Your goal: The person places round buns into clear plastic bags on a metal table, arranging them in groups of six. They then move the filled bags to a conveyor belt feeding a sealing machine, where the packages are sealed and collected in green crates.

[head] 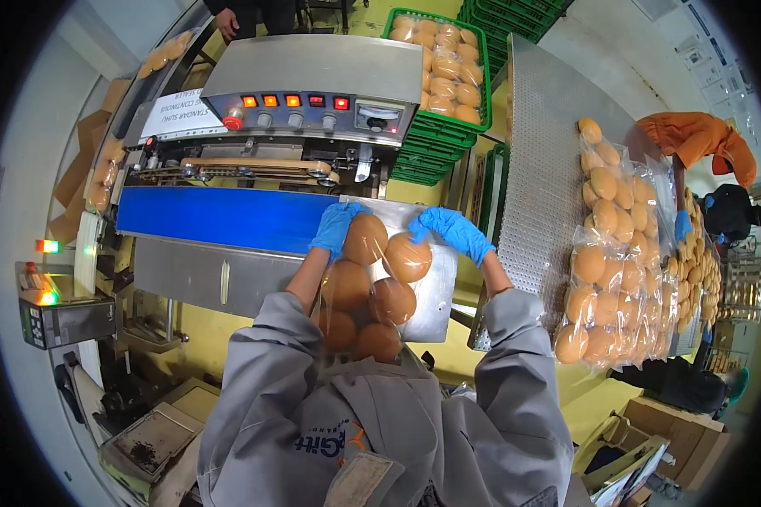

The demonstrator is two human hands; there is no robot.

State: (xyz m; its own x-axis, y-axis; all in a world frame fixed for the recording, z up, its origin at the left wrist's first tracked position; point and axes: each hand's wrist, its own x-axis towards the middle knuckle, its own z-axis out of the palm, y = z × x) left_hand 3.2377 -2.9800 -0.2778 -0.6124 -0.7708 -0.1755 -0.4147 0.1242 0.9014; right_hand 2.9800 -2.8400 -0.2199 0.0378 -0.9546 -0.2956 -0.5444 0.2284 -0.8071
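A clear plastic bag of round buns point(393, 300) lies on a metal plate point(434, 304) right before me. My left hand point(336, 228), in a blue glove, grips the bag's far left corner beside the top bun. My right hand point(450, 229), also gloved in blue, is at the bag's far right side by another bun; whether its fingers pinch the film cannot be made out. A blue conveyor belt point(228, 218) runs to the left from the plate, below a continuous band sealer point(311, 76) with lit switches.
Bagged buns point(602, 272) lie on a perforated metal table point(536, 177) at the right. A green crate point(487, 95) of bagged buns stands on stacked crates beyond. A co-worker in orange point(697, 136) reaches over the table's far side. A small machine point(70, 317) stands left.
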